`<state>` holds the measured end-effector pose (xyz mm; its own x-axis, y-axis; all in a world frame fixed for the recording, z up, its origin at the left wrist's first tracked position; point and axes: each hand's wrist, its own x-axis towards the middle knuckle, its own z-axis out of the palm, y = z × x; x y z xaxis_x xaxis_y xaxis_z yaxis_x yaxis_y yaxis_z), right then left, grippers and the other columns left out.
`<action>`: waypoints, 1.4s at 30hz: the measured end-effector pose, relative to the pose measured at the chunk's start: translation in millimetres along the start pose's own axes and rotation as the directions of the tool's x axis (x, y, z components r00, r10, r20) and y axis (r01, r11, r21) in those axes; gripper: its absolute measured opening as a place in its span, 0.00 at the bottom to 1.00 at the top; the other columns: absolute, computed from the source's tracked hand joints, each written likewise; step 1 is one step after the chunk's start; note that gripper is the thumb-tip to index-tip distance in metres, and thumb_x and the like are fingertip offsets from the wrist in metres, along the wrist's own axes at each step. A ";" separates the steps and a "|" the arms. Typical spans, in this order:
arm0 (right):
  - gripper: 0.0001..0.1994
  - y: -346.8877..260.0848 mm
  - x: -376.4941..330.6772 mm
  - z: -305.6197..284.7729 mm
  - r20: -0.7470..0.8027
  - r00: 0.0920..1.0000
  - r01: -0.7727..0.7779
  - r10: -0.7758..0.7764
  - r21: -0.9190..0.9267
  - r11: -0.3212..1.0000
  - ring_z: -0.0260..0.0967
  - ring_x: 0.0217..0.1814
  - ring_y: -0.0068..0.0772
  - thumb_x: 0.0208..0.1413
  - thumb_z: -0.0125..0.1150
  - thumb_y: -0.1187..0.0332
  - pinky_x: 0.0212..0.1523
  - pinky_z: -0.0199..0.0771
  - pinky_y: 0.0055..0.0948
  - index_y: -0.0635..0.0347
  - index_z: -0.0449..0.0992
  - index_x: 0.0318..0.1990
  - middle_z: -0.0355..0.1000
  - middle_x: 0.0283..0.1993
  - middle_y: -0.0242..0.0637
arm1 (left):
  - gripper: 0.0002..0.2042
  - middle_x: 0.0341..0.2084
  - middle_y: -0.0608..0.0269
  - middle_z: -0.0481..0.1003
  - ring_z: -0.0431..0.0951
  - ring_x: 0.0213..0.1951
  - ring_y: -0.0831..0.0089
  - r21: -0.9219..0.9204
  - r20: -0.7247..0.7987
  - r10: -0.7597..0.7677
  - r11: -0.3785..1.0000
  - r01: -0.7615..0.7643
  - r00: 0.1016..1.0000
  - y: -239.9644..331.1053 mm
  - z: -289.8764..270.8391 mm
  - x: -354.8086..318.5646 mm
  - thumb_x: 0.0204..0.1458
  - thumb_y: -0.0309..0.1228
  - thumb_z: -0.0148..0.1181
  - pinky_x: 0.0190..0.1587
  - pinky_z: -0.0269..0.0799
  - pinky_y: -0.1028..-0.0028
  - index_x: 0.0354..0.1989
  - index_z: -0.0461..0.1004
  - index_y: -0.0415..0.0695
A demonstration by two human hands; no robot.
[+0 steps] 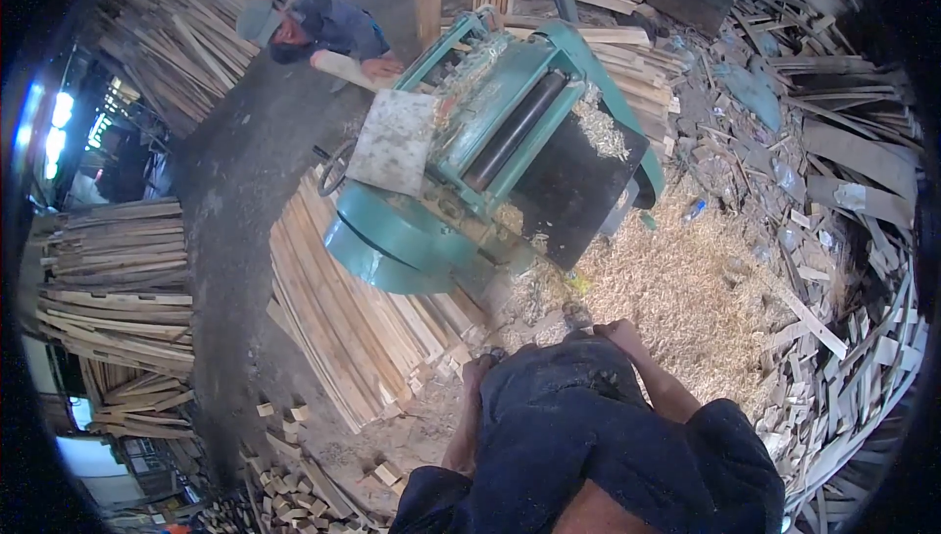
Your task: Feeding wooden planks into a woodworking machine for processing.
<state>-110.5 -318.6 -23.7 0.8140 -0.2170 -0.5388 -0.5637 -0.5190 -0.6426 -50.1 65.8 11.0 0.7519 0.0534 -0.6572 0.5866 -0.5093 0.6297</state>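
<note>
the person looks down over their own dark blue clothes, both forearms drawn in close against the body. the left hand sits at the upper left edge of the cloth, just above the pile of planks that lies to the left on the ground; its fingers are curled in, but whether they grip anything i cannot tell. the right hand rests at the top of the cloth near a heap of wood shavings; it looks pressed together, and what it touches is hidden. straight ahead stands a green planing machine, its dark roller slanting across the top and shavings strewn on it. at the far side of the machine another person in a grey cap bends over a board. stacks of slats stand at the left.
</note>
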 end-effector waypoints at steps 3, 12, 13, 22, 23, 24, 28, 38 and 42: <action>0.23 -10.2 -5.5 -8.5 0.029 0.998 -0.057 0.056 0.046 0.997 0.70 0.25 0.52 0.46 0.55 0.51 0.31 0.67 0.43 0.70 0.73 0.23 0.69 0.21 0.58 | 0.19 0.22 0.57 0.78 0.77 0.28 0.67 0.048 -0.013 -0.069 0.996 0.069 0.998 -9.9 2.4 8.8 0.47 0.48 0.52 0.33 0.70 0.69 0.30 0.80 0.44; 0.15 -26.9 -9.0 -21.6 0.097 0.993 -0.060 0.073 -0.126 0.990 0.73 0.29 0.42 0.48 0.51 0.53 0.33 0.70 0.37 0.53 0.78 0.31 0.73 0.26 0.48 | 0.19 0.23 0.54 0.77 0.77 0.29 0.66 0.065 -0.003 -0.021 0.998 0.021 1.000 -3.4 1.1 5.6 0.45 0.48 0.53 0.33 0.70 0.68 0.31 0.80 0.44; 0.15 -23.3 -7.9 -21.0 0.095 0.988 -0.112 0.122 -0.110 0.988 0.73 0.29 0.42 0.48 0.51 0.53 0.33 0.71 0.37 0.52 0.78 0.32 0.73 0.27 0.48 | 0.19 0.23 0.54 0.77 0.77 0.29 0.67 0.082 0.008 -0.031 0.996 0.030 0.999 -2.0 1.2 4.3 0.45 0.48 0.53 0.33 0.70 0.68 0.31 0.80 0.44; 0.14 -3.8 0.0 -9.2 0.072 0.996 -0.042 0.055 -0.179 0.983 0.73 0.31 0.41 0.47 0.52 0.53 0.34 0.70 0.36 0.49 0.78 0.34 0.74 0.27 0.45 | 0.19 0.21 0.58 0.77 0.76 0.26 0.69 0.106 -0.033 -0.043 0.993 0.046 0.999 -11.2 7.4 12.3 0.46 0.47 0.55 0.30 0.69 0.68 0.28 0.80 0.43; 0.14 -5.2 -0.5 -10.7 0.066 0.998 -0.010 0.019 -0.143 0.990 0.73 0.31 0.41 0.47 0.52 0.53 0.34 0.70 0.36 0.49 0.78 0.34 0.74 0.27 0.45 | 0.18 0.21 0.61 0.77 0.74 0.25 0.72 0.117 -0.009 -0.067 0.991 0.068 0.998 -16.1 7.7 16.3 0.45 0.46 0.57 0.28 0.68 0.70 0.27 0.80 0.41; 0.15 -8.0 -1.3 -12.5 0.067 0.996 -0.050 0.058 -0.118 0.992 0.73 0.30 0.42 0.47 0.52 0.53 0.34 0.70 0.36 0.49 0.79 0.34 0.74 0.27 0.46 | 0.18 0.21 0.61 0.77 0.74 0.25 0.72 0.118 -0.033 -0.046 0.992 0.049 0.998 -22.3 8.1 19.4 0.45 0.46 0.57 0.28 0.68 0.70 0.27 0.80 0.41; 0.17 -27.7 -13.0 -24.9 0.014 0.990 -0.143 0.143 -0.025 0.989 0.73 0.29 0.43 0.46 0.54 0.52 0.34 0.70 0.39 0.57 0.79 0.30 0.74 0.26 0.49 | 0.18 0.22 0.60 0.77 0.74 0.25 0.72 0.100 -0.021 -0.020 0.995 0.022 1.000 -42.9 11.2 36.9 0.45 0.45 0.57 0.29 0.69 0.70 0.29 0.80 0.41; 0.20 -21.6 -7.9 -21.2 0.014 0.987 -0.160 0.160 0.122 0.980 0.73 0.28 0.45 0.45 0.54 0.52 0.35 0.70 0.39 0.65 0.78 0.25 0.72 0.23 0.52 | 0.27 0.25 0.49 0.77 0.78 0.32 0.60 0.150 -0.018 -0.098 0.984 0.099 0.995 -13.6 10.9 20.5 0.39 0.56 0.57 0.35 0.71 0.64 0.31 0.79 0.41; 0.22 -18.0 -7.3 -18.6 -0.042 0.994 -0.102 0.103 0.008 0.995 0.72 0.28 0.46 0.45 0.54 0.51 0.34 0.69 0.39 0.66 0.77 0.25 0.72 0.24 0.52 | 0.26 0.25 0.49 0.77 0.78 0.32 0.61 0.202 -0.151 -0.009 0.978 0.040 0.988 -5.6 12.3 13.5 0.37 0.55 0.58 0.35 0.70 0.64 0.30 0.79 0.40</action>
<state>-103.7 -323.1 1.9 0.7570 -0.3035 -0.5787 -0.6452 -0.4871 -0.5886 -46.9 58.8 -6.5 0.7834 0.1871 -0.5926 0.5429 -0.6701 0.5062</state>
